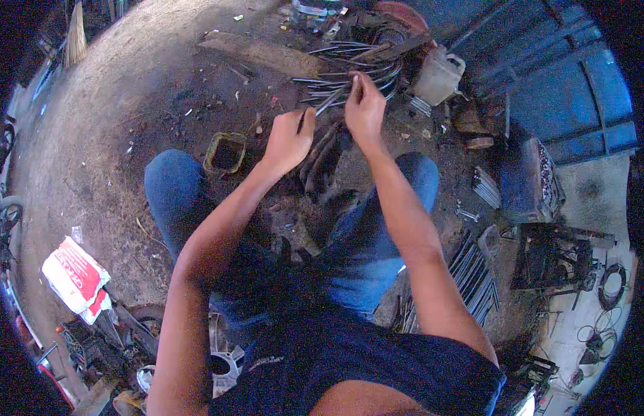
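My left hand [291,140] is closed, with a thin metal rod [329,102] slanting up and right from its fingertips toward the other hand. My right hand [365,112] is a little farther off, thumb and fingers pinched together; what lies in that pinch is too small and blurred to make out. Just beyond both hands spreads a heap of bent metal rods [388,78], some straight and shiny. Below the hands, between my feet, lies dark material that I cannot identify.
An open square container [225,153] with dark contents stands beside my left knee. A wooden board [263,54] lies far left of the heap, a whitish plastic jug [438,76] right of it. More long rods [467,277] lie right of my thigh. A blue metal wall [557,83] bounds the right.
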A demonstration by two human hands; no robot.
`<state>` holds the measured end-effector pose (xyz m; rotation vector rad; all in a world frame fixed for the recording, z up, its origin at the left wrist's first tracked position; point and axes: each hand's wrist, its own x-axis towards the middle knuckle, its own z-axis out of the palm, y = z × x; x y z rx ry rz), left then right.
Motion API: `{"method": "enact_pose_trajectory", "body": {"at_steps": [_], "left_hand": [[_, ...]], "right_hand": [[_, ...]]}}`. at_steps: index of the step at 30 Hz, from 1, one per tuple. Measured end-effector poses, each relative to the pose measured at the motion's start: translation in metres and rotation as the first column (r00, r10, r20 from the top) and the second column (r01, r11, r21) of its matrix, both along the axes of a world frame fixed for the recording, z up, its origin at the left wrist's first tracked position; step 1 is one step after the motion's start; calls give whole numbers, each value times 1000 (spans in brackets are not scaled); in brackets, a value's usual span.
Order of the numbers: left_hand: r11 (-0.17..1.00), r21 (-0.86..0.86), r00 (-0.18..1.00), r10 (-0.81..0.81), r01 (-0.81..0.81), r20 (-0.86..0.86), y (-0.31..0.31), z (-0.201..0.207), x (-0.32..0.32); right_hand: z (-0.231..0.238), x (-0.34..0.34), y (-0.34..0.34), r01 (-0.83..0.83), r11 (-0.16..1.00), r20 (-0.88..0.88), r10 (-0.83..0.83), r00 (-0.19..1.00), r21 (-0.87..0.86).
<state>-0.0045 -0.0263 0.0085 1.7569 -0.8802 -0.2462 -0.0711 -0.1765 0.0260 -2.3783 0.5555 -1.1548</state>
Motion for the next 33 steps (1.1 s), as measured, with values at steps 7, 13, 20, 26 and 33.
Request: {"method": "enact_pose_trajectory", "body": {"at_steps": [7, 13, 20, 26, 33], "left_hand": [[1000, -22, 1000, -20, 20, -24, 2, -6, -2], [1000, -26, 1000, -5, 5, -5, 1, -4, 4], [1000, 27, 999, -13, 14, -52, 2, -12, 3], [999, 32, 999, 7, -5, -41, 1, -5, 3], [988, 127, 995, -81, 88, -56, -6, -23, 9]], "right_hand": [[-9, 0, -3, -58, 998, 43, 58, 997, 2], [-17, -10, 38, -203, 979, 25, 203, 979, -4], [-25, -5, 24, -113, 990, 24, 111, 994, 81], [-14, 12, -6, 18, 997, 6, -18, 1000, 75], [-43, 11, 7, -176, 843, 249, 53, 967, 508]]}}
